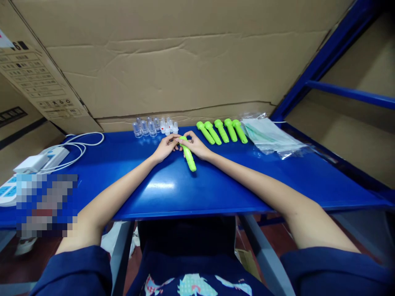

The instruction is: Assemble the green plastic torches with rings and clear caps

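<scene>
My right hand point(199, 147) is closed around a bright green plastic handle with a rounded head point(189, 158); its lower end slants toward me above the blue table. At the head end, the fingers of my left hand point(166, 149) are pinched together, meeting my right fingers. Whatever the left fingertips grip is too small or hidden to make out. Just behind my left hand stand several clear plastic bottle-shaped caps point(152, 128) and several smaller white-based clear pieces point(167, 126). Several matching green handles point(221, 131) lie in a slanted row beyond my right hand.
On the blue table point(173, 189), a clear plastic bag with pale face masks point(271, 133) lies at the right. White cables point(83, 150) and a power strip point(9, 191) occupy the left end. A cardboard wall point(191, 74) rises behind, with a blue frame post point(304, 78) at right.
</scene>
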Tool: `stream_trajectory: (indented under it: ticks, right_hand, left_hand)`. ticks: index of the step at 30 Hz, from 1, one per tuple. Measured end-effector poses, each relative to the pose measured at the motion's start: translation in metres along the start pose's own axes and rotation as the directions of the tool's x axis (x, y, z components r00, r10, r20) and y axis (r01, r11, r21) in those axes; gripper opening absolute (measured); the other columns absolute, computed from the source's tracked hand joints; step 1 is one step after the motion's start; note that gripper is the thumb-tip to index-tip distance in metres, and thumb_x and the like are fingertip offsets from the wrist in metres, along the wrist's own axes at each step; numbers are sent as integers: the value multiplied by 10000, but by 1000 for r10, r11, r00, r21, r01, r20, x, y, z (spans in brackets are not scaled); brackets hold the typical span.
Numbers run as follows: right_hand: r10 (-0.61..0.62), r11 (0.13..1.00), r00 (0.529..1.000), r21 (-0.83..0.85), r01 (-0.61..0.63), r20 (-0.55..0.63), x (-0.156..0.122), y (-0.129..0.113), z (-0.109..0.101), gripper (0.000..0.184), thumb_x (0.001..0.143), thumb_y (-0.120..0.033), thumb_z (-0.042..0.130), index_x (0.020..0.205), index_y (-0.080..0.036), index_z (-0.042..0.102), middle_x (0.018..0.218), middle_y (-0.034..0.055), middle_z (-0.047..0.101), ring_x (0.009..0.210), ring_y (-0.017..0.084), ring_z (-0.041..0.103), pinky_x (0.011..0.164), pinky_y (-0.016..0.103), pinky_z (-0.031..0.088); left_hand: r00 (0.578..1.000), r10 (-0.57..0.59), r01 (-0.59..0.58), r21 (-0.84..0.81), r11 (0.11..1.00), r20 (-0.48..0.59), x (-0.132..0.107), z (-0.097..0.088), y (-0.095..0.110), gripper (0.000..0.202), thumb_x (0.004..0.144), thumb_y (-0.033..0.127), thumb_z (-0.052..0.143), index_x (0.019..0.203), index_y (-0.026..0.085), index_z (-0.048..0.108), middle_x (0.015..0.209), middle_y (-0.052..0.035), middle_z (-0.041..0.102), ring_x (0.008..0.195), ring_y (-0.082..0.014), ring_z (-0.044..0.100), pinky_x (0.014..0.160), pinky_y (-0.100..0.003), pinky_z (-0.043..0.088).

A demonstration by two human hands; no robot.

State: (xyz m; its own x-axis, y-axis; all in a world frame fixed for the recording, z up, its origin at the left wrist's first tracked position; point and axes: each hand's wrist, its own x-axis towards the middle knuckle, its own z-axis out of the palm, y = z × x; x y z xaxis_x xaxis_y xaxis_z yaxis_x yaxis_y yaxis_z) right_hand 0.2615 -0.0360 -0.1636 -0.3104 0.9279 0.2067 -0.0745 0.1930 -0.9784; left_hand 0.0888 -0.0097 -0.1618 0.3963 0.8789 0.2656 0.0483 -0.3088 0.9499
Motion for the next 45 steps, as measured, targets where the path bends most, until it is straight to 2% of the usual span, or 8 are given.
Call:
stream_trajectory:
  ticks: [7, 15, 21, 26, 30, 38, 41, 45]
  right_hand:
    - [33, 999, 999, 3, -33, -30, 1, 0, 1, 595, 743, -591, 811, 993, -277, 370, 614, -93, 665, 423, 152, 625, 385, 256, 509]
    - [17, 999, 996, 29, -14, -90, 1, 2, 0, 603, 728, -581, 822, 992, -279, 371, 616, -96, 645, 441, 142, 616, 405, 263, 540]
    - [3, 998, 992, 60, 4, -124, 1, 1, -1, 603, 747, -590, 807, 1003, -285, 355, 629, -113, 607, 432, 130, 601, 390, 248, 523]
    - [-7, 996, 986, 81, 21, -166, 0, -1, 1, 637, 714, -599, 831, 1001, -289, 354, 662, -104, 625, 466, 127, 610, 388, 233, 517]
    - [10, 993, 995, 119, 3, -104, 0, -1, -1, 662, 696, -575, 856, 1001, -289, 343, 680, -115, 637, 474, 110, 606, 442, 238, 564]
    - [103, 981, 992, 159, -113, 70, 2, 1, -10, 695, 668, -464, 915, 1010, -270, 341, 739, -91, 683, 585, 140, 693, 551, 300, 631]
    - [111, 972, 993, 203, -118, 48, 3, 1, -11, 605, 741, -480, 869, 1017, -254, 380, 749, -59, 695, 628, 145, 707, 556, 276, 620]
    - [156, 947, 988, 281, -156, 23, 5, -3, -12, 319, 921, -461, 663, 1001, -227, 461, 827, 21, 729, 694, 175, 729, 530, 265, 599]
  left_hand:
    - [998, -25, 29, 68, 997, -61, 2, 5, 0, 106, 979, 203, 585, 964, 142, 670, 581, 44, 619, 516, -72, 580, 536, -157, 434]
    - [983, -138, 161, 209, 964, -121, 23, 18, 10, 189, 985, 121, 489, 891, 147, 651, 546, 56, 573, 457, -75, 533, 465, -160, 380]
    - [985, -125, 135, 86, 987, -115, 23, 23, 7, 171, 998, 143, 486, 896, 157, 623, 560, 52, 565, 497, -85, 549, 450, -161, 357]
    - [997, -33, 34, 8, 999, -71, 17, 20, 6, 90, 1005, 173, 528, 956, 167, 603, 592, 54, 564, 513, -74, 547, 457, -155, 369]
    - [1000, -23, 23, -69, 997, -2, 16, 17, 7, 54, 977, 206, 610, 947, 164, 595, 628, 55, 585, 517, -54, 545, 487, -154, 372]
    - [998, -15, 27, -200, 979, 60, 20, 8, 1, 214, 880, 291, 761, 902, 156, 596, 700, 57, 599, 524, -31, 521, 532, -163, 378]
    - [998, -29, 40, -210, 977, 53, 21, 7, -2, 201, 888, 280, 754, 907, 159, 596, 647, 68, 576, 519, -34, 513, 532, -158, 367]
    - [998, -48, 53, -205, 977, 29, 21, 7, -3, 159, 925, 272, 718, 911, 151, 615, 598, 70, 558, 514, -38, 513, 524, -159, 357]
